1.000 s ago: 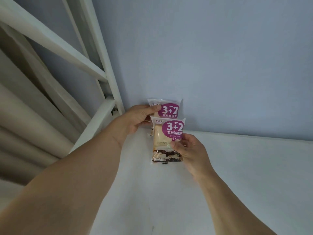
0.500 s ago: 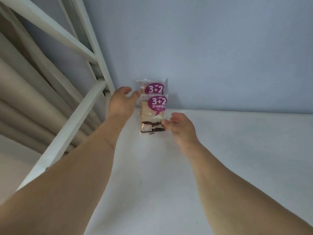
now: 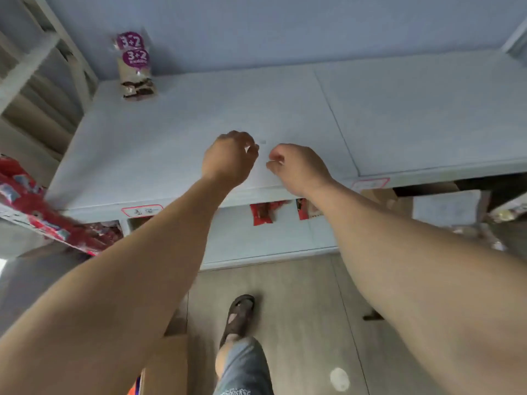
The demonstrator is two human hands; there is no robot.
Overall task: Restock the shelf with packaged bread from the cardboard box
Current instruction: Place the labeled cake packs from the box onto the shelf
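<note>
Two bread packets with purple "3+2" labels stand one behind the other at the shelf's back left corner: the front packet (image 3: 136, 74) and the rear packet (image 3: 129, 41) against the blue wall. The white shelf board (image 3: 199, 109) is otherwise bare. My left hand (image 3: 228, 158) and my right hand (image 3: 296, 166) hover side by side over the shelf's front part, fingers loosely curled, holding nothing. A corner of the cardboard box (image 3: 168, 363) shows at the bottom, under my left forearm.
Red snack packets (image 3: 262, 213) hang on the lower shelf, and more red packets (image 3: 31, 206) fill a rack at the left. White shelf posts (image 3: 34, 52) rise at the left. My sandalled foot (image 3: 239, 315) stands on the wooden floor.
Both hands let go of the bread packets and drew back toward the shelf's front edge. The camera tilted down, so the lower shelf, floor and box came into view.
</note>
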